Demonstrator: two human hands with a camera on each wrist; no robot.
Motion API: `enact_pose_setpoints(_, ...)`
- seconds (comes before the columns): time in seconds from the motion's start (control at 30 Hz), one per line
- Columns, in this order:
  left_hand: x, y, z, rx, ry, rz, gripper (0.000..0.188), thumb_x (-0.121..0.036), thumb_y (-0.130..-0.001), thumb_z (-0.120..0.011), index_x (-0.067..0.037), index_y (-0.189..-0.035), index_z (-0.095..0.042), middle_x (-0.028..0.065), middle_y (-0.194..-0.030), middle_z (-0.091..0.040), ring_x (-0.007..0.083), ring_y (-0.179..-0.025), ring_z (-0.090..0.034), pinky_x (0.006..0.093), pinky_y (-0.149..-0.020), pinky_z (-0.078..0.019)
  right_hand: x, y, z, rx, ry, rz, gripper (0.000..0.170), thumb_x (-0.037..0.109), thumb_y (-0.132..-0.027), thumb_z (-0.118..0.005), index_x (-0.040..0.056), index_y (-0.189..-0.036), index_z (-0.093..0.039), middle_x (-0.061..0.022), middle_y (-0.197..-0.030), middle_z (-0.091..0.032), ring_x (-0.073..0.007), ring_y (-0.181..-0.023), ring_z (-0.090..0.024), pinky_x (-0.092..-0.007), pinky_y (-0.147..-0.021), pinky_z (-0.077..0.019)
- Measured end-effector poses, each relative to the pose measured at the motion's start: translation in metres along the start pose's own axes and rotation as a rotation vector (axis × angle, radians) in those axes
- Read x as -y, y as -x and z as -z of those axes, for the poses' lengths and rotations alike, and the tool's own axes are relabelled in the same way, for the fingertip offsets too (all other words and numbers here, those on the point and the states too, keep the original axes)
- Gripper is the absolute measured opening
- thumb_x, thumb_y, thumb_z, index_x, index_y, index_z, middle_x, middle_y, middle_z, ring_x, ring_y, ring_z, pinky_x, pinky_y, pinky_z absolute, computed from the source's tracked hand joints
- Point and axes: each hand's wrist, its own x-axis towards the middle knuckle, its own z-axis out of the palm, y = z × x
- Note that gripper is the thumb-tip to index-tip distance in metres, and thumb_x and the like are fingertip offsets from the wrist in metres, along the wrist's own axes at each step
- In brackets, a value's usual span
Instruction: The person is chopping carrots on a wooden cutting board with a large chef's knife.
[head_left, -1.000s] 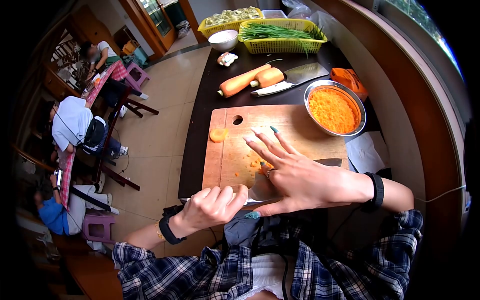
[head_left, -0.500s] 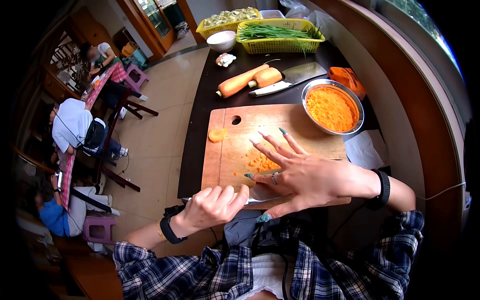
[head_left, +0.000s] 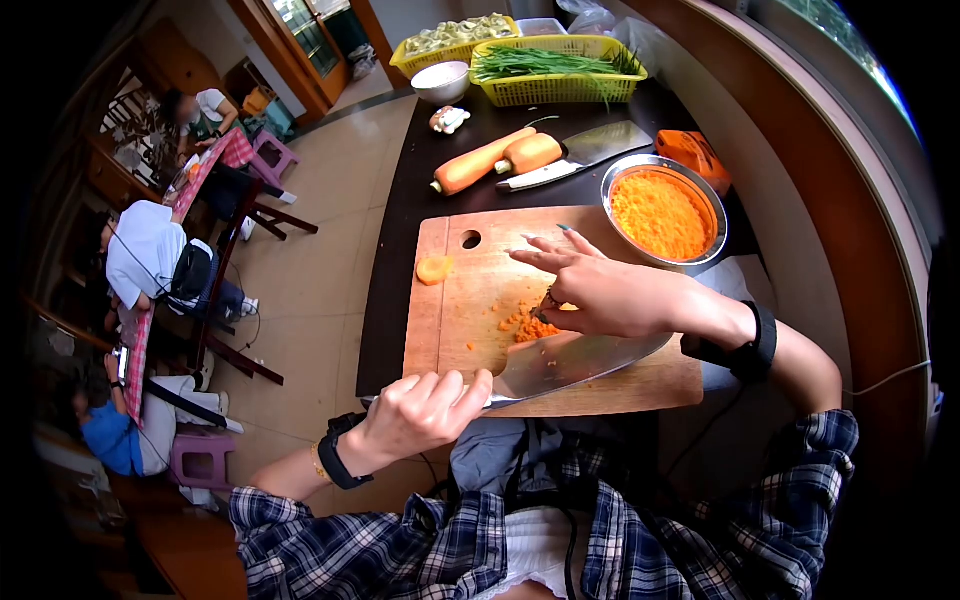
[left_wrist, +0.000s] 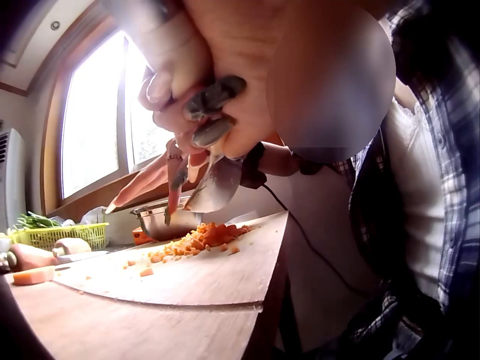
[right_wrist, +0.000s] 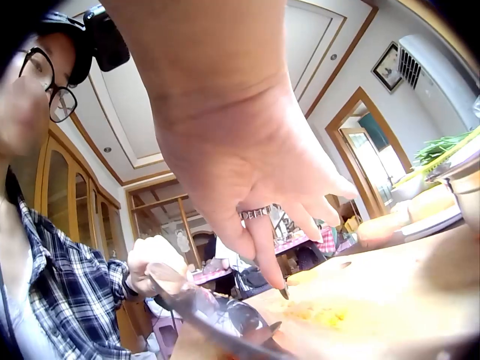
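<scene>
My left hand grips the handle of a kitchen knife, whose broad blade lies across the near part of the wooden cutting board. Finely diced carrot is heaped beside the blade's far side. Above it is my right hand, with one ringed finger pointing down at the bits and the other fingers stretched out forward. In the right wrist view the thumb tip shows beside the knife blade. A thick carrot slice lies at the board's left.
A steel bowl of diced carrot overlaps the board's far right corner. Beyond are carrots, a second knife, an orange packet, a white bowl and a yellow basket of green stalks. People sit at a table on the left.
My right hand has turned and drawn off the blade, from spread flat to one finger pointing down at the bits. More blade shows now. The left hand keeps its hold on the knife.
</scene>
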Motion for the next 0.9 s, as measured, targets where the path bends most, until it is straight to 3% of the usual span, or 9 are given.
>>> enact_pose_setpoints(0.03, 0.0, 0.0, 0.0, -0.013, -0.002, -0.003, 0.017, -0.017, -0.079, -0.061, -0.009, -0.094, -0.063, -0.0031, -0.058, -0.035, 0.0059, -0.043, -0.038, 0.0192, -0.039, -0.0327, -0.002, -0.004, -0.004, -0.055, 0.004, -0.005, 0.021, 0.017, -0.085, -0.056, -0.0016, -0.082, -0.065, -0.0248, -0.142, -0.032, -0.0375, -0.137, -0.02, -0.0543, -0.111, -0.0145)
enact_pose_setpoints(0.13, -0.003, 0.0, 0.002, 0.003, 0.004, 0.004, 0.024, -0.024, -0.078, -0.064, -0.007, -0.095, -0.063, -0.0014, -0.058, -0.035, 0.0081, -0.047, -0.042, 0.0217, -0.039, -0.0311, -0.006, -0.012, -0.01, -0.124, 0.111, 0.015, 0.018, 0.014, -0.079, -0.063, -0.0004, -0.071, -0.068, -0.0192, -0.14, -0.039, -0.0332, -0.136, -0.024, -0.0517, -0.112, -0.0148)
enact_pose_setpoints(0.33, -0.001, 0.0, 0.006, -0.019, -0.018, -0.008, 0.016, -0.017, -0.079, -0.063, -0.009, -0.093, -0.063, -0.0033, -0.058, -0.035, 0.0054, -0.042, -0.038, 0.0187, -0.038, -0.0318, -0.001, -0.015, -0.01, -0.141, 0.258, -0.049, 0.005, 0.01, -0.064, -0.07, 0.0074, -0.067, -0.069, -0.0186, -0.138, -0.041, -0.0306, -0.137, -0.025, -0.0525, -0.112, -0.014)
enact_pose_setpoints(0.47, 0.001, 0.003, 0.006, -0.013, -0.026, -0.002, 0.016, -0.016, -0.078, -0.063, -0.009, -0.092, -0.063, -0.0035, -0.058, -0.035, 0.0052, -0.043, -0.037, 0.0187, -0.038, -0.0316, -0.01, -0.012, -0.013, -0.153, 0.201, -0.048, 0.005, 0.007, -0.063, -0.069, 0.0069, -0.068, -0.069, -0.0183, -0.138, -0.04, -0.0305, -0.137, -0.023, -0.0524, -0.112, -0.0147)
enact_pose_setpoints(0.53, 0.001, 0.004, 0.005, -0.018, -0.031, 0.012, 0.016, -0.015, -0.077, -0.062, -0.009, -0.093, -0.063, -0.0036, -0.058, -0.035, 0.0053, -0.044, -0.037, 0.0187, -0.038, -0.0315, -0.014, -0.012, -0.015, -0.249, 0.216, 0.087, 0.006, 0.004, -0.062, -0.067, 0.0055, -0.068, -0.068, -0.0235, -0.136, -0.042, -0.0335, -0.135, -0.028, -0.0521, -0.112, -0.0161)
enact_pose_setpoints(0.7, 0.002, 0.008, 0.004, -0.01, -0.037, 0.01, 0.017, -0.016, -0.078, -0.062, -0.009, -0.093, -0.063, -0.0035, -0.057, -0.034, 0.0053, -0.044, -0.037, 0.0184, -0.038, -0.0308, -0.006, -0.008, -0.003, -0.17, 0.16, -0.044, 0.005, 0.003, -0.066, -0.064, 0.0066, -0.068, -0.068, -0.0223, -0.131, -0.047, -0.0329, -0.133, -0.03, -0.0514, -0.113, -0.0144)
enact_pose_setpoints(0.9, 0.003, 0.016, 0.007, 0.006, -0.059, 0.038, 0.019, -0.018, -0.079, -0.062, -0.009, -0.095, -0.063, -0.0034, -0.057, -0.033, 0.0055, -0.044, -0.037, 0.0193, -0.038, -0.0294, -0.017, -0.004, -0.007, -0.277, 0.115, 0.019, 0.002, 0.004, -0.066, -0.066, 0.0049, -0.067, -0.067, -0.0206, -0.128, -0.049, -0.0334, -0.13, -0.035, -0.0519, -0.112, -0.0173)
